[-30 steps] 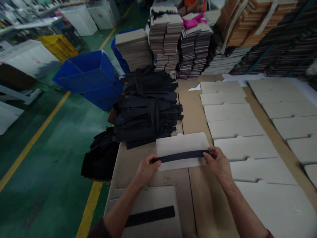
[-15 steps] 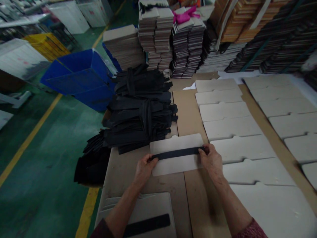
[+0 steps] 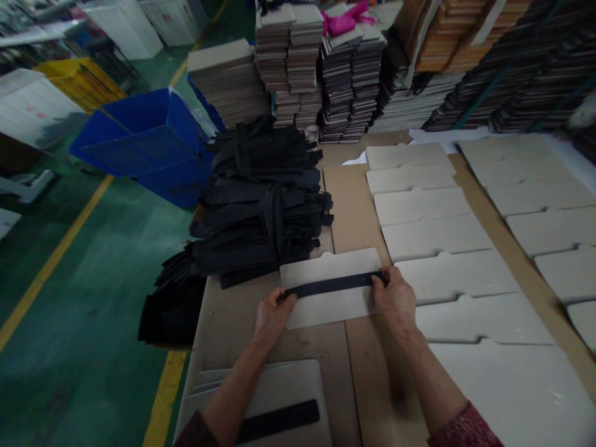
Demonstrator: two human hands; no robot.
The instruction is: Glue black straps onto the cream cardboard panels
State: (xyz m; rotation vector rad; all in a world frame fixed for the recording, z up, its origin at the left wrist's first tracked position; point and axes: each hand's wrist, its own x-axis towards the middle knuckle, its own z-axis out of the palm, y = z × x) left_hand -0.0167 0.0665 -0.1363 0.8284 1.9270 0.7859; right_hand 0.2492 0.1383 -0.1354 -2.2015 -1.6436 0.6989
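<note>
A black strip (image 3: pixel 333 285) lies lengthwise across a pale notched board (image 3: pixel 330 259), with board showing above and below it. My left hand (image 3: pixel 274 313) pinches the strip's left end between thumb and fingers, at the board's left edge. At the other end, my right hand (image 3: pixel 395 297) pinches the strip near the board's right edge. Both hands are closed, and the strip is straight between them. Below my left forearm lies a small pile of pale boards (image 3: pixel 298 382), its top one bearing another black strip (image 3: pixel 279 422).
Bundles of black strips (image 3: pixel 265 211) lie beyond my left hand. Overlapping rows of pale boards (image 3: pixel 451 273) cover the table's right side. Tall board stacks (image 3: pixel 288 56) stand at the back. A blue bin (image 3: pixel 135 136) is on the green floor to the left.
The view has shifted slightly. Both hands keep their pinch on the strip's ends, and the strip stays in about the same place on the board.
</note>
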